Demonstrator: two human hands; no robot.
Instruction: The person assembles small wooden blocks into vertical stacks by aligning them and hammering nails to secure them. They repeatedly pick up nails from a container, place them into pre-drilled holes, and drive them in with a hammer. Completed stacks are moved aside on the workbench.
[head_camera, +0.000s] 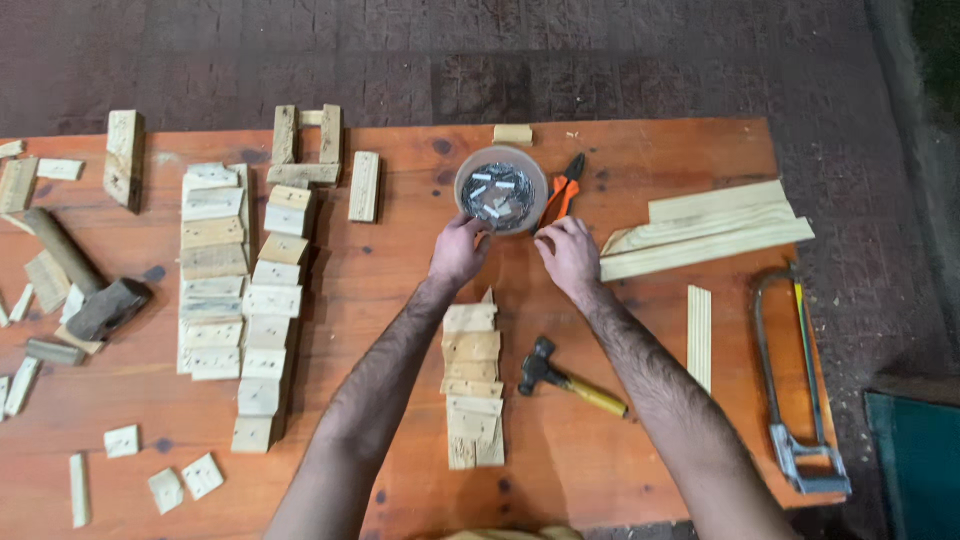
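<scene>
A round shallow bowl (478, 165) full of metal nails sits at the far middle of the wooden table (400, 260). My left hand (457, 250) rests at the bowl's near left rim, fingers curled against it. My right hand (566, 254) is at the near right rim, fingertips pinched together; whether it holds a nail is not visible. Between my forearms lies a row of small wood blocks (472, 385). A small hammer (562, 378) with a yellow handle lies just right of that row.
Orange pliers (563, 187) lie right of the bowl. Long wood strips (705, 238) and a hacksaw (795, 390) sit at the right. Two columns of wood blocks (240, 300) fill the left; a large mallet (85, 280) and scattered offcuts lie at the far left edge.
</scene>
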